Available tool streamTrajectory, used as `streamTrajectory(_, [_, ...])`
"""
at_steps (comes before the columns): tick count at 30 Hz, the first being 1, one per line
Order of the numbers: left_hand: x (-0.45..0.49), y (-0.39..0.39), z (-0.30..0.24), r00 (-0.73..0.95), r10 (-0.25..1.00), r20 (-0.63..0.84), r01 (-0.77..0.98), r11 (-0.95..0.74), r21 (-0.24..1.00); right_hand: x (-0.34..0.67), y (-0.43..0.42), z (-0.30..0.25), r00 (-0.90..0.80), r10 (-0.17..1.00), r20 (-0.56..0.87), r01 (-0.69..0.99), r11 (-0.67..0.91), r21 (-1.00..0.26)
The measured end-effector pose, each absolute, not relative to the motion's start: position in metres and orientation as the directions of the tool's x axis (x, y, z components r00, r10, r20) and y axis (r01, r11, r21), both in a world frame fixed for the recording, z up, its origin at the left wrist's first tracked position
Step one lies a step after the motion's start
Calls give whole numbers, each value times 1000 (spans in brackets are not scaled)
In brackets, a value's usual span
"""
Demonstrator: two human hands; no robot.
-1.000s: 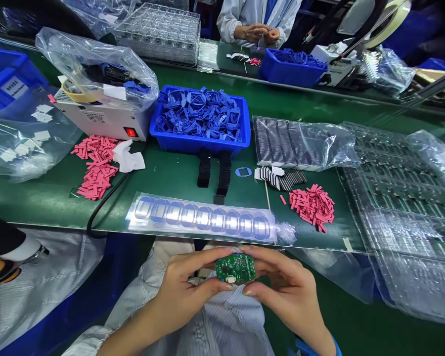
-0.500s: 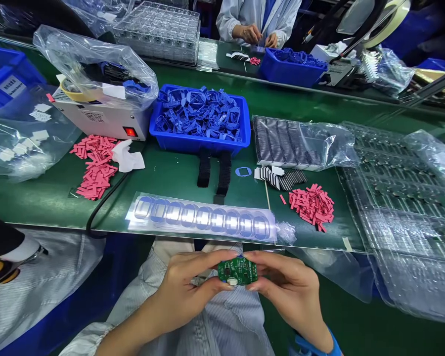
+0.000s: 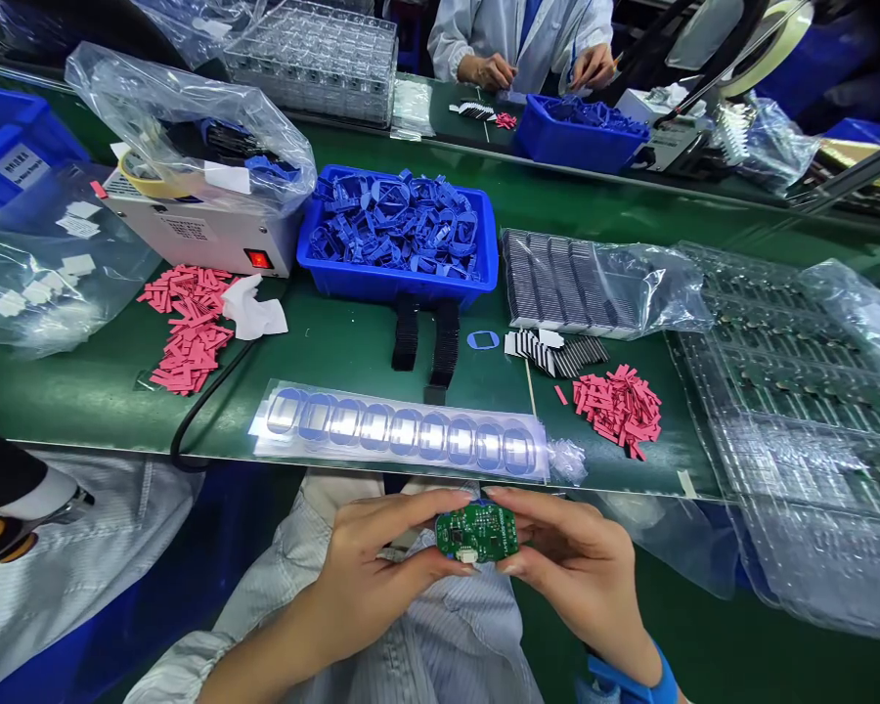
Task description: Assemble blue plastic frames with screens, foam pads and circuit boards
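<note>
Left hand (image 3: 359, 577): closed on the left end of the green board (image 3: 476, 533), thumb on top, fingers under.
Right hand (image 3: 579, 567): closed on the right end of the same board, fingertips pinching its edge.
Green board: up in the air between both hands, over the lap, just below the near edge of the green table (image 3: 337, 352); flat side up, small white plug on the near edge.
Change: board a tiny bit more to the right than a second ago; same pinch from both hands, no letting go.
Meaning: likely still held up for a look, not set down anywhere.
Just past the hands: clear strip (image 3: 400, 435) with blue rings, lying along the table edge.
Further back: blue bin (image 3: 396, 284) full of blue rings; pink strips (image 3: 617, 409) in a pile to the right.
Right side: clear trays (image 3: 799, 391) under plastic.
Across the table: another person's hands (image 3: 488, 70), together a second ago, now apart.
</note>
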State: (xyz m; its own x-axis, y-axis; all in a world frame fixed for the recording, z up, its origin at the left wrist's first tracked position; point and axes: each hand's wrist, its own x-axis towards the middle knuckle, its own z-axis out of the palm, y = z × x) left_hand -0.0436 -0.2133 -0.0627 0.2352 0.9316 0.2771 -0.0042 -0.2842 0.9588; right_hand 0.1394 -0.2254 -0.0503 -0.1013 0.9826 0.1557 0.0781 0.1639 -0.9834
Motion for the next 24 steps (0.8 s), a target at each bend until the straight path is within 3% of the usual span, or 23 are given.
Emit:
streamTrajectory(7, [-43,-214,-64,249,939,235,-56,-229,972,139,-224,-54,-93,982,164,101,173,-980])
streamTrajectory(13, [-45,-216,-73,278,960,19,41,-32,999,140,-222,-55,-103,993,-54,-22,-57,-998])
streamTrajectory(19, [-57,-222,-94,271,962,28,123,-63,990,186,-144,-55,171,964,-201,-92,-188,-978])
streamTrajectory(24, [-56,-231,-108,152,987,58,91,-73,993,225,-30,-63,319,937,-138,-117,-106,-987])
